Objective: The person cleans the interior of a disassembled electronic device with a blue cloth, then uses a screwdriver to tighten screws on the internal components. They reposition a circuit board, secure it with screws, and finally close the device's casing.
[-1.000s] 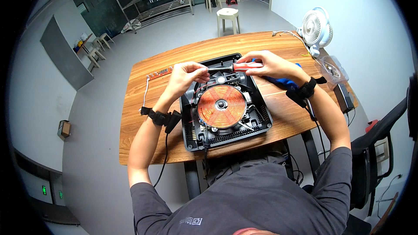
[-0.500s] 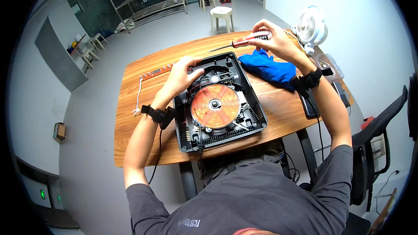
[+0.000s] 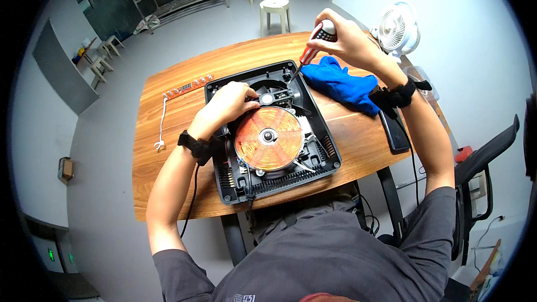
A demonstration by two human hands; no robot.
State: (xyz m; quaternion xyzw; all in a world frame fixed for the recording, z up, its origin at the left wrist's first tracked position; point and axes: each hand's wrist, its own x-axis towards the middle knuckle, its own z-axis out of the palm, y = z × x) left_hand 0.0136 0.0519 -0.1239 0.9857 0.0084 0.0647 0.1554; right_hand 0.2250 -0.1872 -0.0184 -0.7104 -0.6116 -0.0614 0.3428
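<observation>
"Grey floor (image 3: 112,151), then a wooden counter (image 3: 358,148). What's on it?"
"An open black housing (image 3: 320,123), with a round copper coil (image 3: 251,144) inside."
"And the hands?"
"Left hand (image 3: 229,102) bends over the housing, fingers curled; whether it grips anything, I can't tell. Right hand (image 3: 342,38) grasps a red-and-white screwdriver (image 3: 309,55), tip down by the housing's far right corner."

Wood tabletop (image 3: 358,151): blk housing (image 3: 315,113) under L hand (image 3: 232,102), orange circuit strip (image 3: 188,87) + wht cord (image 3: 159,145) to its left. Blue cloth (image 3: 338,85) nr R hand (image 3: 344,40); blk phone (image 3: 395,133) nr its wrist.
</observation>
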